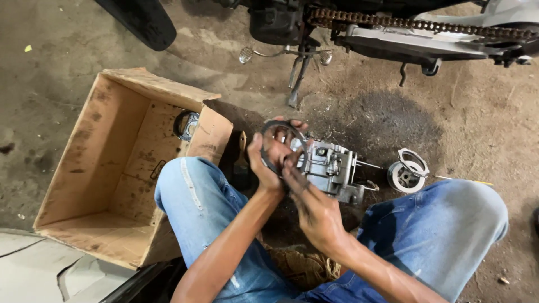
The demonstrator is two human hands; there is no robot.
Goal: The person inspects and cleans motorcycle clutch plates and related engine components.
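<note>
The left hand (268, 160) grips a dark ring-shaped plate (281, 134) against the grey engine block (331, 168). The right hand (311, 205) touches the plate's lower edge. A cardboard box (106, 168) lies at nine o'clock, a round metal part (408, 171) at three o'clock.

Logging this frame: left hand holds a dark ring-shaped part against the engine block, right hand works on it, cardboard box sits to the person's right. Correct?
Not quite. The head view shows the cardboard box on the person's left, beside the left knee, not the right. The rest holds: the left hand holds the dark ring-shaped part against the engine block, and the right hand works on it.
</note>
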